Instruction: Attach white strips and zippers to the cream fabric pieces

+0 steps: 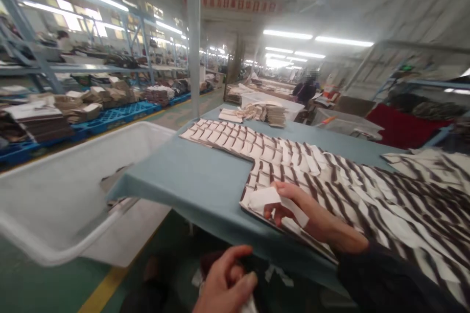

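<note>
My right hand (312,210) is above the near edge of the table, closed on a white paper strip (265,197) pinched between thumb and fingers. The strip bends, and one end hangs down across the fingers. Beneath it lie overlapping rows of cream fabric pieces (270,154) with dark brown edges, several with white slips on them. My left hand (227,281) is low in front of the table edge, its fingers curled and the index finger bent forward. A bit of something white shows under its thumb, mostly hidden by the hand and the frame's bottom edge.
A blue-green cloth covers the table (176,171). To the left stands a large white bin (91,166) with some fabric inside. Stacked pieces (271,113) lie at the table's far end by a metal post (193,39). White scraps (279,275) are below the table. Another person (305,90) is farther back.
</note>
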`<state>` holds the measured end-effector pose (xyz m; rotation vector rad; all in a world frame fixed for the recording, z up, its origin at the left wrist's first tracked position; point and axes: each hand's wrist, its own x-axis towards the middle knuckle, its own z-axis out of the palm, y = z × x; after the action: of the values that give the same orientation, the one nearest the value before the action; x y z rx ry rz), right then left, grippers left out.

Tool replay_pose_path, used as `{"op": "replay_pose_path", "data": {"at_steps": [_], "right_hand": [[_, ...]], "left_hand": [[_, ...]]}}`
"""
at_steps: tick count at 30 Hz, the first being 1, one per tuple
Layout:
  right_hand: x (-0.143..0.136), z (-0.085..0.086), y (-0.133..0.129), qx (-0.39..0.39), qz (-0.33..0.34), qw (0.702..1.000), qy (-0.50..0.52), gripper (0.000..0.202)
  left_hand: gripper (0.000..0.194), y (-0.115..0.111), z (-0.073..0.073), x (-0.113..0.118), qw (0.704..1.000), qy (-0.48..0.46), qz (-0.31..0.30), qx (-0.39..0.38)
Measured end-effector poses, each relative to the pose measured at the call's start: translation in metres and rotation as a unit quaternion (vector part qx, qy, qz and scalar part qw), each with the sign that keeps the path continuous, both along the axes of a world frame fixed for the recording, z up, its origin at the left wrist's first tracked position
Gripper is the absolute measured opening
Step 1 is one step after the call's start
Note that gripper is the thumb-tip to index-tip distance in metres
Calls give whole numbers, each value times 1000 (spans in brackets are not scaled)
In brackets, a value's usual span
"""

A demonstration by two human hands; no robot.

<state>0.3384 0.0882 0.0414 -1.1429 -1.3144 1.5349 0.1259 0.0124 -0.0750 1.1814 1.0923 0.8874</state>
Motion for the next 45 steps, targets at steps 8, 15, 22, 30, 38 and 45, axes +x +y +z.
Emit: {"op": "replay_pose_path", "data": {"at_steps": [8,15,22,30,38,45], "right_hand": [[-50,-47,-110,-17,-37,996,-79,30],[-52,-72,-152,44,-14,982,-183,37],[-55,-99,-168,35,38,970,-238,41],[-56,-122,-167,9,71,960,-272,40],[-56,-112,-147,94,-40,962,-253,59],[-69,-98,-119,115,-136,983,-38,41]], "left_hand": [[70,-36,-4,1,951,-285,-79,-92],[80,-62,-12,-25,953,-284,22,-107],[66,-76,-13,-39,979,-177,102,-23],[61,-88,-5,-53,989,-91,108,53],[45,-92,3,-56,988,38,4,147],[35,-90,-1,-58,973,106,-30,202]]}}
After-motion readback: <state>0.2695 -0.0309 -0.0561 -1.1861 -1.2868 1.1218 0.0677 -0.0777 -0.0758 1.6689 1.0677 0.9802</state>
